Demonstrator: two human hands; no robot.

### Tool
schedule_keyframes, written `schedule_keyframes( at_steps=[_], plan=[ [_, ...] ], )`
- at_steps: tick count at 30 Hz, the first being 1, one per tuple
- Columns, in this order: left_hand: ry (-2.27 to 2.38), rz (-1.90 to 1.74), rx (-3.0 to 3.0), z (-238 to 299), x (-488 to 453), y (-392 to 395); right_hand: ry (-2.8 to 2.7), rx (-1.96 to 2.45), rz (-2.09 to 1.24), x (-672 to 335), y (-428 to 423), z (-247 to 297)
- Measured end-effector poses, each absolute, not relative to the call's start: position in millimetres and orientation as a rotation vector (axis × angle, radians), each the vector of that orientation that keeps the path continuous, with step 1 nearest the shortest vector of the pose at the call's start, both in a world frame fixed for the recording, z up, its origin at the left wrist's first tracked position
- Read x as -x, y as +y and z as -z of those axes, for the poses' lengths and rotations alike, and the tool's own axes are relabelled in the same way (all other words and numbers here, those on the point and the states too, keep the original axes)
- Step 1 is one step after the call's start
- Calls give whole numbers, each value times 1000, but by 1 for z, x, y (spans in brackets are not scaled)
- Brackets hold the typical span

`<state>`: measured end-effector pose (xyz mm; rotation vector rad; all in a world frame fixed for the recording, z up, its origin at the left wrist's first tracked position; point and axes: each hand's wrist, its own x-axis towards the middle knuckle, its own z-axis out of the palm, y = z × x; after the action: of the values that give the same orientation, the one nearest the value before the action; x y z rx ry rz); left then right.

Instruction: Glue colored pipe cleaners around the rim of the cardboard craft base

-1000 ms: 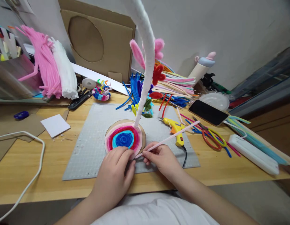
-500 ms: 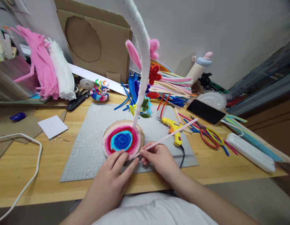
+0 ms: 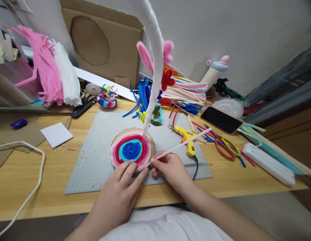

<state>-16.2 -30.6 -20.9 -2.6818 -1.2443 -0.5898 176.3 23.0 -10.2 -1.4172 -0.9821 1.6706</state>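
Note:
A round disc (image 3: 130, 149) of coiled pipe cleaners, blue in the middle, then light blue, red and pinks, lies on a wood slice (image 3: 152, 138). My left hand (image 3: 121, 187) rests with stretched fingers on its near edge; one fingertip touches the strand at the rim. My right hand (image 3: 168, 167) pinches a pale pink pipe cleaner (image 3: 185, 143) at the disc's lower right edge, its free end pointing up to the right. A thick white wrapped stem (image 3: 157, 77) rises from the disc's far edge, with pink, red, purple, yellow and green fuzzy shapes near it.
Under the work lies a grey cutting mat (image 3: 90, 160). To the right are a yellow glue gun (image 3: 187, 137), red-and-yellow-handled pliers (image 3: 227, 149), a phone (image 3: 221, 119) and a white power strip (image 3: 268, 164). Pipe cleaner bundles (image 3: 48, 73) and cardboard (image 3: 125, 40) stand behind.
The view has shifted very slightly. The pale pink pipe cleaner's free end sits a touch lower; both hands keep nearly the same place on the disc's edge.

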Motion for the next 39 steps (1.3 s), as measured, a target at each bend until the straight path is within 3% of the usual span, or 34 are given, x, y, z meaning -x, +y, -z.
schedule_keyframes(
  at_steps=[19,39],
  plan=[
    [-1285,617,2701,18,15,-30,-1083,1384,-1736,-189,40,5],
    [-1294,640,2688,20,16,-31,-1477,1614,-1380,-187,63,1]
  ],
)
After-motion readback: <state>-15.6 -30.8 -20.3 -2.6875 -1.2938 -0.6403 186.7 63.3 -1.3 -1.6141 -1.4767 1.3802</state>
